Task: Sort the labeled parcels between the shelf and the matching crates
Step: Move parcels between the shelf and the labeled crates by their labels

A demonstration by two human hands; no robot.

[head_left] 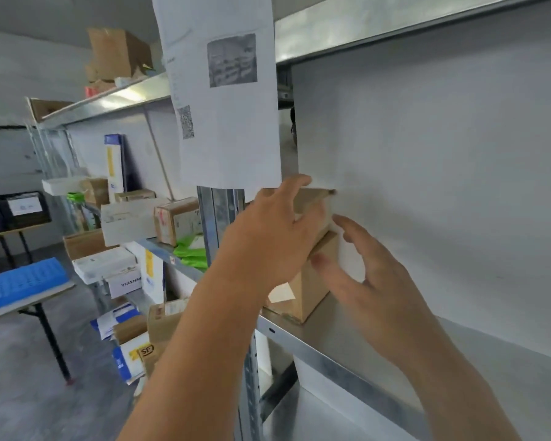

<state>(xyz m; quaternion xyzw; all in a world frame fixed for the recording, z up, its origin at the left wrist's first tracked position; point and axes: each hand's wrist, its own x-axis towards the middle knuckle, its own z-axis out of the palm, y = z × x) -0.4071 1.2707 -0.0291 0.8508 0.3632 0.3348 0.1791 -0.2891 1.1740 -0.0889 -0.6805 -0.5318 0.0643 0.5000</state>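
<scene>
Blue plastic crate lies on a folding worktop at the far left, with dark crates carrying paper labels on another worktop behind it. Next along, the left bay of the metal shelf is crowded with parcels — white boxes, brown cartons, a green bag — on several levels. A printed sheet with a photo and a square code hangs on the upright post between the bays. At the near left corner of the right bay, two cardboard parcels stand stacked on the shelf board, close to the white back panel. The left hand grips the upper parcel, fingers curled over its top edge. The lower parcel rests on the board — a pale label shows on its front. The right hand is beside the stack with fingers spread and relaxed, thumb touching the lower parcel's side.
</scene>
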